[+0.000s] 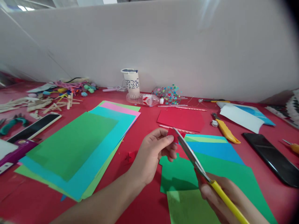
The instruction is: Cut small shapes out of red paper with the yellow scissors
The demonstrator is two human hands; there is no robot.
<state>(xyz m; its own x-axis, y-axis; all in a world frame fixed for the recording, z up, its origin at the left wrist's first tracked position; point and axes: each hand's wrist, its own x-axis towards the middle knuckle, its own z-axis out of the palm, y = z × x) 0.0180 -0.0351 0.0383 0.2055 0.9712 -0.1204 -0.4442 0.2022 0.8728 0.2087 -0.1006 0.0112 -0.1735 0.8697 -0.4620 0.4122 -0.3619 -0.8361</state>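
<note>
Far to the left on the red table (149,124) lie teal-handled pliers (14,123), a heap of wooden sticks (42,104) and a black phone (35,127). Just right of them is a fanned stack of coloured sheets (77,146) with a green one on top. Behind the stack, near the white wall, a patterned cup (132,83) stands upright with a clear bottle (146,99) on its side touching it. Star confetti (169,93) is scattered beside the bottle. In the middle, the left hand (151,155) is raised above the table and pinches a red paper scrap (174,135) between thumb and fingers. A larger red sheet (181,119) lies flat beyond it. The scissors (193,158) slant up from the lower right, their blades almost together, with the tips at the scrap. The right hand (224,199) is wrapped tight round their yellow handle, over green paper (182,177) and a blue sheet (215,149). Further right a yellow utility knife (225,130) rests near a white sheet (243,119), and a second dark phone (271,157) lies flat near the table's right edge.
</note>
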